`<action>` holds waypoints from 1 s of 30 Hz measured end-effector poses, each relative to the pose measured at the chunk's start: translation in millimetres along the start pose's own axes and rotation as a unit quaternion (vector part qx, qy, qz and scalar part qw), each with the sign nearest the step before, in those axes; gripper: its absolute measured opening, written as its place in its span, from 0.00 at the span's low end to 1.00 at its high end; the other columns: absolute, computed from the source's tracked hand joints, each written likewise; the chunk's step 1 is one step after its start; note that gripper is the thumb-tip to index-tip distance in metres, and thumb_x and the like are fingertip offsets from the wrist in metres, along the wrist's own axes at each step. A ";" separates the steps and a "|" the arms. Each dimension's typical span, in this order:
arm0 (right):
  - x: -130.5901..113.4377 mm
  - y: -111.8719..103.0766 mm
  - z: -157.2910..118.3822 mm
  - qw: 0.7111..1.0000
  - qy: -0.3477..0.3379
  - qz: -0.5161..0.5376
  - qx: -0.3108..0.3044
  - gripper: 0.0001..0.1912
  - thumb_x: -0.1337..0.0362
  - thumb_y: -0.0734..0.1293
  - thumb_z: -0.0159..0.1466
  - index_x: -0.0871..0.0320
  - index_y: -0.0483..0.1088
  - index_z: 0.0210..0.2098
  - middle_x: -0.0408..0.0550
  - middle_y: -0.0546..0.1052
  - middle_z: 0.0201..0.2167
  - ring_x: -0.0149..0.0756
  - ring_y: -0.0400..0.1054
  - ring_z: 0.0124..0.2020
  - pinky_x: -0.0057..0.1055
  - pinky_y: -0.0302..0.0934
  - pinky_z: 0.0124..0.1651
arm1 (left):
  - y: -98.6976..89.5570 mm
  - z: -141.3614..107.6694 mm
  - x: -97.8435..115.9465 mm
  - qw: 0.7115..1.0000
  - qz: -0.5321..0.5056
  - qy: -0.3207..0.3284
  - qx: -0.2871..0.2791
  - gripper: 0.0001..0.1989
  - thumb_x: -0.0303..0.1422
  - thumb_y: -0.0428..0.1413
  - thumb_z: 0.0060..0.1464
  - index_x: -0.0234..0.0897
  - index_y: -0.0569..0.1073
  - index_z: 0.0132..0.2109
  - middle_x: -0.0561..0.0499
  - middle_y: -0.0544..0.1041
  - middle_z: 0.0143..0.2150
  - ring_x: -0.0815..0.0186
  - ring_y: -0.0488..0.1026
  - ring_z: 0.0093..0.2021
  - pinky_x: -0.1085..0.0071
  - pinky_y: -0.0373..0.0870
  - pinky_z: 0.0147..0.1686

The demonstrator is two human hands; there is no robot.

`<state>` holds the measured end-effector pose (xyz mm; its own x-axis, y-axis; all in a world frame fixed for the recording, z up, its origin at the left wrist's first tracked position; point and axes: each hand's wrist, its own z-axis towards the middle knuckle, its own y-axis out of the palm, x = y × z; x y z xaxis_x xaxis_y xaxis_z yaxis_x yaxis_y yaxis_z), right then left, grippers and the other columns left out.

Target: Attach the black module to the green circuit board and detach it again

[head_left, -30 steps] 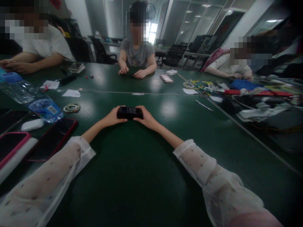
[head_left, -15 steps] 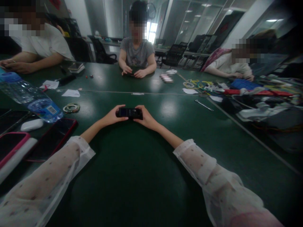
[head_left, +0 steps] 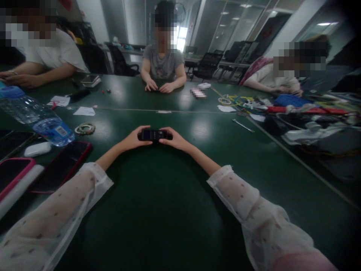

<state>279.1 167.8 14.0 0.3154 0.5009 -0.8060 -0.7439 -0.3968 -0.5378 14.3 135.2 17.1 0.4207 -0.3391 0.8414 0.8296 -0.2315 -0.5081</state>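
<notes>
Between both hands is a small black handheld device with a dark screen [head_left: 153,135], held level just over the green table. My left hand [head_left: 135,137] grips its left end, thumb along the near edge and fingers behind. At the other end my right hand [head_left: 175,140] holds it the same way, its thumb lying on the near edge and its fingers along the far side. The display shows faint marks too small to read. A beaded bracelet [head_left: 85,129] lies on the table left of my left hand.
To the left are a water bottle [head_left: 42,120], a red-edged phone [head_left: 63,165], a pink-edged phone [head_left: 14,173] and a white case [head_left: 37,149]. A wrench [head_left: 243,125] and tangled cables [head_left: 239,101] lie to the right. Three people sit across the table [head_left: 158,210].
My right hand has shifted slightly rightward on the device, and more of its right end shows. My left hand stays in place. The person opposite has lowered a small dark object.
</notes>
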 end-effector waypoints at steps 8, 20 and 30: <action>-6.4 -1.7 -1.1 0.998 0.020 0.055 -0.008 0.27 0.54 0.75 0.58 0.53 0.68 0.54 0.51 0.75 0.52 0.43 0.72 0.52 0.53 0.65 0.59 | 0.7 -0.9 4.6 1.000 0.007 -0.005 -0.005 0.42 0.42 0.68 0.46 0.40 0.62 0.65 0.40 0.69 0.63 0.48 0.69 0.62 0.45 0.63 0.62; -7.2 -4.2 -1.9 0.995 0.028 0.096 -0.011 0.28 0.57 0.77 0.55 0.53 0.69 0.54 0.50 0.75 0.52 0.42 0.71 0.53 0.53 0.62 0.62 | 1.8 0.8 -0.3 0.999 0.037 0.014 -0.011 0.42 0.44 0.68 0.44 0.40 0.63 0.64 0.39 0.68 0.64 0.47 0.67 0.63 0.46 0.62 0.63; -3.4 -5.2 -1.3 0.991 0.033 0.132 -0.013 0.30 0.58 0.78 0.52 0.52 0.69 0.52 0.48 0.75 0.50 0.43 0.71 0.52 0.51 0.61 0.61 | 1.1 0.1 -2.7 0.999 0.028 0.021 -0.034 0.42 0.41 0.69 0.44 0.43 0.63 0.65 0.40 0.68 0.64 0.47 0.69 0.61 0.47 0.65 0.60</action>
<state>282.6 167.2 19.2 0.1513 0.3258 -0.9332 -0.7898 -0.5278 -0.3123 14.1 135.9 14.2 0.4487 -0.3911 0.8036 0.7781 -0.2714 -0.5665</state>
